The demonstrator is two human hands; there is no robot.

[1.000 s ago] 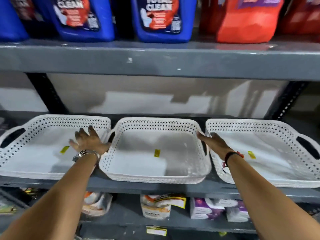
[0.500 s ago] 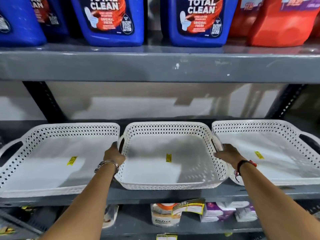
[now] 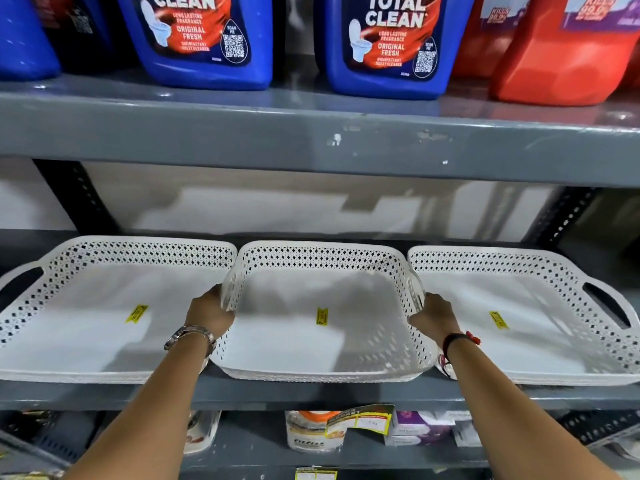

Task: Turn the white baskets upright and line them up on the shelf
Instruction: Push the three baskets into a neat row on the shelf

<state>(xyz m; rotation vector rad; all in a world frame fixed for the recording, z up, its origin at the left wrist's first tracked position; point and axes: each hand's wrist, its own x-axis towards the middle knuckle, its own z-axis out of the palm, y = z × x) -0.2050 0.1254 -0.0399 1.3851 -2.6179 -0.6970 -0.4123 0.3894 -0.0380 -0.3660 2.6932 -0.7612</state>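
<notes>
Centre frame: left hand [image 3: 211, 311] and right hand [image 3: 434, 315] each pinch a side rim of the middle basket [image 3: 322, 348], flanked by neighbours on the shelf [image 3: 311, 393].

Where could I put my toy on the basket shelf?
Behind the baskets, a bare strip of shelf runs along the back wall. The front is crowded: left basket, middle basket and right basket sit nearly touching.

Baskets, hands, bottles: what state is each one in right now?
Left basket: upright, empty, on the shelf.
Middle basket: upright, empty, gripped at both side handles.
Right basket: upright, empty.
Left hand: closed on middle basket's left handle.
Right hand: closed on its right handle.
Blue bottles: standing upright.
</notes>
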